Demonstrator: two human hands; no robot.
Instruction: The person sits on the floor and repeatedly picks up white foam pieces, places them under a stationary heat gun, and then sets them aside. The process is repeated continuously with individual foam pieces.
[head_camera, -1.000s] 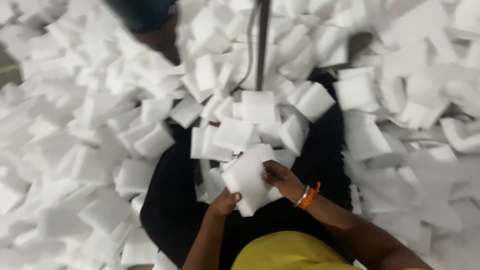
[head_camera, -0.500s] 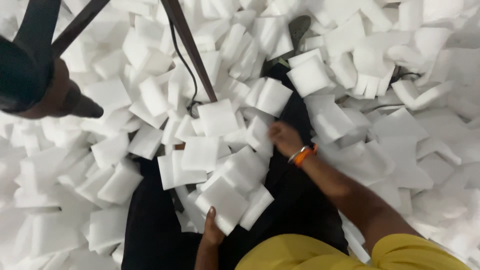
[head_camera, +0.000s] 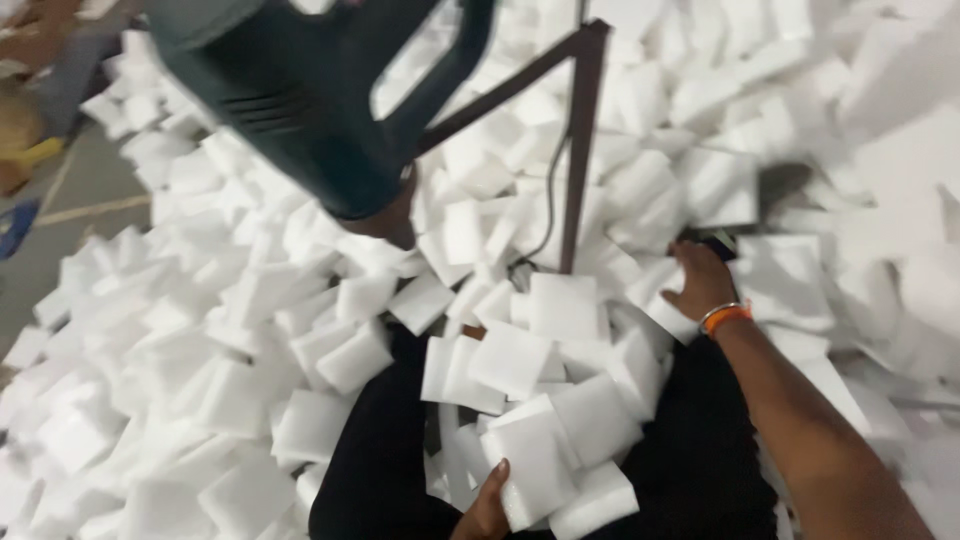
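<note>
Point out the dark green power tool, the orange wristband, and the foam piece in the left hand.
dark green power tool (head_camera: 290, 110), head view, on its body.
orange wristband (head_camera: 726, 317), head view, on the band at the right wrist.
foam piece (head_camera: 535, 465), head view, on its top face.

Worn on the head, looking steeply down and forward over the lap onto the heap of white foam pieces (head_camera: 250, 400). Close to a dark tool (head_camera: 300, 110) at the top. Single view, nothing shared.

- Foam pieces (head_camera: 560, 400) lie on the lap.
- Left hand (head_camera: 487, 505) at six o'clock, touching one.
- Right hand (head_camera: 700, 280) at two o'clock.
- Power tool (head_camera: 300, 100) at eleven o'clock, metal stand (head_camera: 578, 150) just right.
</note>
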